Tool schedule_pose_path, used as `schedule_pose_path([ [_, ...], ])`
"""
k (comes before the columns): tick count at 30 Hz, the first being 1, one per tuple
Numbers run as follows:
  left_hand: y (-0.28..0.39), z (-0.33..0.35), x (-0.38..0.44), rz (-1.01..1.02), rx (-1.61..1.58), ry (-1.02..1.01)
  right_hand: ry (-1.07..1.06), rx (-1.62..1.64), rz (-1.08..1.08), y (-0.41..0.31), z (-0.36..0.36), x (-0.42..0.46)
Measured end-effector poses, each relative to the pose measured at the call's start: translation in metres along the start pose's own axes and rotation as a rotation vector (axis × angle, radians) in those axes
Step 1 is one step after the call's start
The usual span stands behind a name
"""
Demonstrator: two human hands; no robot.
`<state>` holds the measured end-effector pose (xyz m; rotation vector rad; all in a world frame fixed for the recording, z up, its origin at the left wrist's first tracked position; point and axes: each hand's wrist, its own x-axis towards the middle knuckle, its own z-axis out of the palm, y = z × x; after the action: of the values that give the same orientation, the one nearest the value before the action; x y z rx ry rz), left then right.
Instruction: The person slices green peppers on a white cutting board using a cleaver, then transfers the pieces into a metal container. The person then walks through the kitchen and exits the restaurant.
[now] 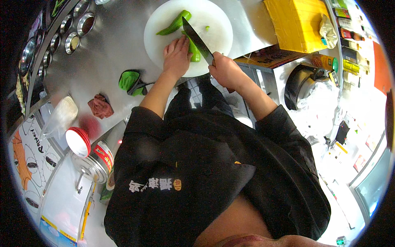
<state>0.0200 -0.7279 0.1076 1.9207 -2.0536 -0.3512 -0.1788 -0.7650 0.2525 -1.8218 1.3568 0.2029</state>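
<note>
A round white cutting board [216, 18] lies on the steel counter before me. My right hand [226, 69] grips a kitchen knife [197, 37], its dark broad blade slanting across the board over a green pepper [194, 53]. Fingers and thumb of my left hand [177, 58] hold that pepper down from its left side; the blade and fingers hide part of it. A second long green pepper [176, 23] rests whole towards the far side of the board, beyond my left fingertips. One small green scrap [207, 28] sits right of the blade.
Left of the board are a green and black cloth [131, 81], a reddish-brown cloth [101, 106] and several metal seasoning bowls [85, 24]. Red-rimmed stacked bowls [78, 142] stand nearer me. To the right are a yellow box [297, 24] and a dark pot [297, 88].
</note>
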Motion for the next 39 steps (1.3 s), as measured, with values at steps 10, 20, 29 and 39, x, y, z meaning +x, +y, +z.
schedule_pose_path([
  [10, 0.002, -0.002, -0.003, -0.010, -0.012, 0.032, -0.041, 0.033, 0.076, 0.000, 0.005, -0.012],
  [20, 0.003, -0.001, -0.004, -0.019, -0.053, 0.016, -0.007, 0.052, 0.086, 0.001, 0.021, -0.036],
  [29, -0.016, -0.005, -0.014, 0.068, -0.075, -0.112, 0.014, 0.106, 0.084, 0.001, 0.031, -0.045],
  [39, -0.013, -0.006, -0.014, 0.118, -0.031, -0.119, 0.070, 0.130, 0.117, 0.002, 0.055, -0.050],
])
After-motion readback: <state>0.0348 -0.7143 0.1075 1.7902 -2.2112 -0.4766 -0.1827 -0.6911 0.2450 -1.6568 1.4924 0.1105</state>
